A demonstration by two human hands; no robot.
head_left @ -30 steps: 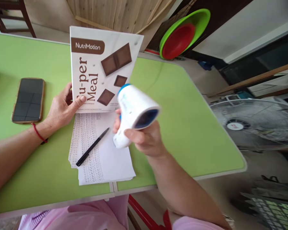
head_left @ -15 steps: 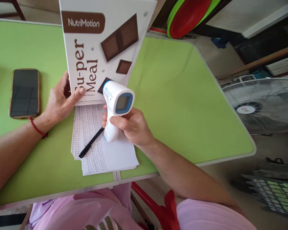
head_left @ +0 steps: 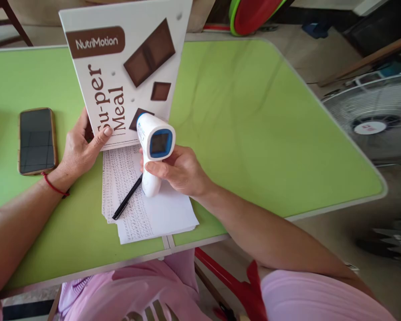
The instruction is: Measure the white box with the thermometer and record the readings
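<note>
My left hand (head_left: 82, 149) grips the lower left corner of a white box (head_left: 143, 31) printed with chocolate pieces and the words "NutriMotion Su-per Meal"; its thumb lies on the front face. The box stands tilted above the green table. In my right hand (head_left: 178, 171) is a white infrared thermometer (head_left: 150, 178) with a blue-rimmed, dark screen, held by its handle in front of the box's lower right corner. Beneath both lies a stack of paper (head_left: 167, 216), covered with handwriting on its left part. A black pen (head_left: 127, 198) rests diagonally on the sheets, its upper end near the thermometer's handle.
A phone (head_left: 36, 140) in a brown case lies left of my left hand on the green table (head_left: 254, 147). Beyond the table's right edge stands a fan (head_left: 370, 125). A red and green basin (head_left: 250, 15) is behind the far edge. A red chair (head_left: 227, 276) shows below.
The view has shifted, so the table and fan sit differently in it. The box and thermometer appear slightly further left, and the thermometer's screen looks darker. Both hands keep their holds.
</note>
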